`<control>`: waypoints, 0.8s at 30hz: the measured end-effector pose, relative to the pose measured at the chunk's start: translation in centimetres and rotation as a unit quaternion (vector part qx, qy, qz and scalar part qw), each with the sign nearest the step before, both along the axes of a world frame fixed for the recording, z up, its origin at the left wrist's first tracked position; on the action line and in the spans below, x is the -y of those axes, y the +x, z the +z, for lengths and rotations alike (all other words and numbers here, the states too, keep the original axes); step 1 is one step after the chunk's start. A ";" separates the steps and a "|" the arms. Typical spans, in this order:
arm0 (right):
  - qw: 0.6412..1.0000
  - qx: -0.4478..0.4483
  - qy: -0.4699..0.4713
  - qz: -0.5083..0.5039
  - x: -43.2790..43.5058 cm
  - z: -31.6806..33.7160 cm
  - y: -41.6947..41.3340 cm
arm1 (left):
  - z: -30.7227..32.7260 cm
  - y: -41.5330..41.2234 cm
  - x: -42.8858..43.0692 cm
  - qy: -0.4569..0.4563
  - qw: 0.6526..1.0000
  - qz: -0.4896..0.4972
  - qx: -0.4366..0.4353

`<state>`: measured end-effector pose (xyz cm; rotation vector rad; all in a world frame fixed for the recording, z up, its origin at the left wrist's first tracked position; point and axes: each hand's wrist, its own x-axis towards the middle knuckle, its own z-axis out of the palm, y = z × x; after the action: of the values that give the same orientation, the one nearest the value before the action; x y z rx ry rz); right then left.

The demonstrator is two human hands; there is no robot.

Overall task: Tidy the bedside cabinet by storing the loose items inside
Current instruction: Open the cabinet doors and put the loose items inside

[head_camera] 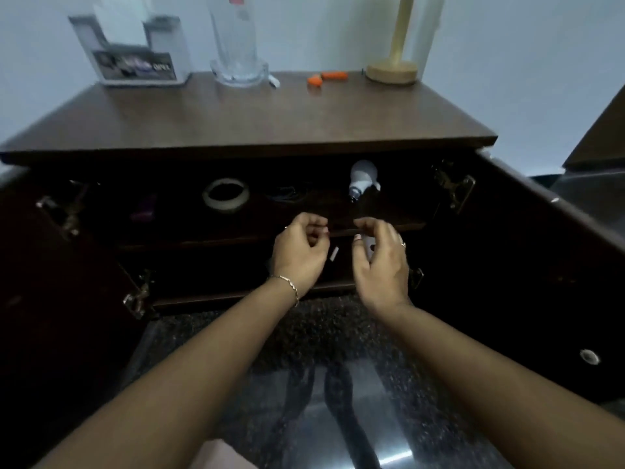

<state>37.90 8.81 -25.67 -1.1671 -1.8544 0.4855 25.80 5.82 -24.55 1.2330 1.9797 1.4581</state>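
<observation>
Pale wall backs a dark wooden cabinet (236, 123) whose two doors stand swung wide. On its upper shelf (406, 226) lie a bulb (362, 177) to the right, a tape roll (226, 195) left of middle, and a blurred purple thing (143, 211) further left.

Both hands hang just in front of that shelf's near edge, close together but apart. The left hand (297, 252) has its fingers curled in with the tips near the thumb; blur hides whether they pinch anything. Just right of it, between the hands, is a small white piece (333, 254). The right hand (382, 265) has loosely bent fingers, and a white object (367, 247) shows between thumb and fingers; I cannot tell if it is gripped.

Still on top, along the far edge, stand a tissue box (135, 52) at left, a clear bottle (238, 45), an orange item (326, 77) lying flat, and a lamp base (392, 71) at right. A speckled floor (304, 333) lies below the arms.
</observation>
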 end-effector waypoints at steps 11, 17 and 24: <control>0.996 0.071 0.037 0.043 -4.3 17.4 -4.3 | 14.2 -6.0 1.0 0.116 0.969 0.083 -0.203; 0.971 0.214 -0.063 0.085 -6.7 17.9 -7.6 | 14.4 -9.7 -1.6 -0.002 0.985 0.034 -0.167; 0.929 0.339 -0.111 0.096 -13.1 18.1 -10.9 | 14.5 -11.7 -7.1 -0.128 0.956 -0.045 -0.259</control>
<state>27.04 21.88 -7.53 -1.4305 -2.5787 0.4389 14.05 12.91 -10.04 1.6777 2.3069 0.8495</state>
